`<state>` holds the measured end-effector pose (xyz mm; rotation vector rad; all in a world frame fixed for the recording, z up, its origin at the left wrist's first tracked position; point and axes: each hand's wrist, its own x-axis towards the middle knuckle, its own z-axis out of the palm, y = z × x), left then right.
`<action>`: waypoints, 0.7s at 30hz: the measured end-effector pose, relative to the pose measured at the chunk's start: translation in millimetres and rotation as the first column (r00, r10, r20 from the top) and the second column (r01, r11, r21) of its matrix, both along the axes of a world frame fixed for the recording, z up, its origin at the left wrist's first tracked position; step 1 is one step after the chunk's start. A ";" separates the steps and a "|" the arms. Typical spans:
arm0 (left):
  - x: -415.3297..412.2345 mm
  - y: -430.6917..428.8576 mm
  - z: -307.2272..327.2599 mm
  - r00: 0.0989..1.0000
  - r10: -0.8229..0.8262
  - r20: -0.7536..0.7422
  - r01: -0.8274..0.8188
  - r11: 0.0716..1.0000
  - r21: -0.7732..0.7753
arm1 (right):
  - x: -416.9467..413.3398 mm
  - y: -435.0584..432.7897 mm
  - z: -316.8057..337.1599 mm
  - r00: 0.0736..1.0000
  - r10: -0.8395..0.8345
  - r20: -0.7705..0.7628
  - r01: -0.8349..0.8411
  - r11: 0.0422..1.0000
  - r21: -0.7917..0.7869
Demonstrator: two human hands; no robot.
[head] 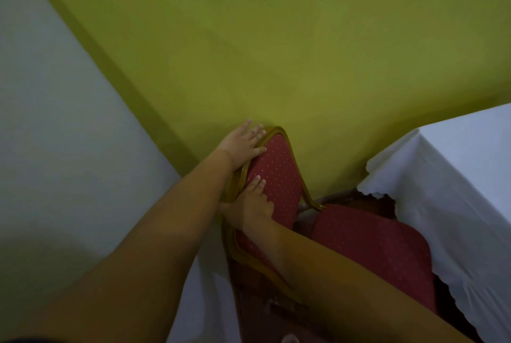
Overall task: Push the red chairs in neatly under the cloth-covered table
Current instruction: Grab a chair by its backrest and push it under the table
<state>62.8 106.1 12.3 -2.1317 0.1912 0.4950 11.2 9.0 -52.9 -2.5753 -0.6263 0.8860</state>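
Head view, looking steeply down. One red chair [279, 177] with a gold-coloured frame is at the corner of the cloth-covered table [453, 177]; its seat [367, 243] lies partly under the scalloped hem of the white cloth, with much of the cushion still exposed.

Left hand [242, 146]: flat over the top corner of the chair back, fingers [255, 132] spread and extended, palm on the frame rail, not curled around it.
Right hand [250, 204]: lower on the back pad, fingers [258, 182] lying close together, flat on the red fabric; thumb seems hooked at the frame edge, not certain.

Progress (judgement): this chair is partway in. It sits at an angle to the tabletop edge, so it likely needs squaring up and a further push. The task says chairs, plural; only one shows here, so the rest cannot be assessed.

Not visible or unclear: chair legs, floor contact, table legs under the cloth. Dark shadow between seat and cloth hides how deep the seat goes. Lower frame area is dim and blurred. A yellow-green wall [276, 38] fills the background.
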 end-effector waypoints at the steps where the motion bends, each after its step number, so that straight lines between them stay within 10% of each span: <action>1: -0.4 -1.7 0.1 1.000 0.015 -0.002 -0.015 1.000 -0.004 | 0.0 -0.4 0.9 1.000 0.004 -0.003 -0.004 1.000 0.001; 21: -42.7 -109.2 -3.4 0.989 0.145 -0.020 -0.147 0.976 -0.159 | -39.3 -132.6 -4.1 0.996 0.074 0.047 -0.075 0.997 0.030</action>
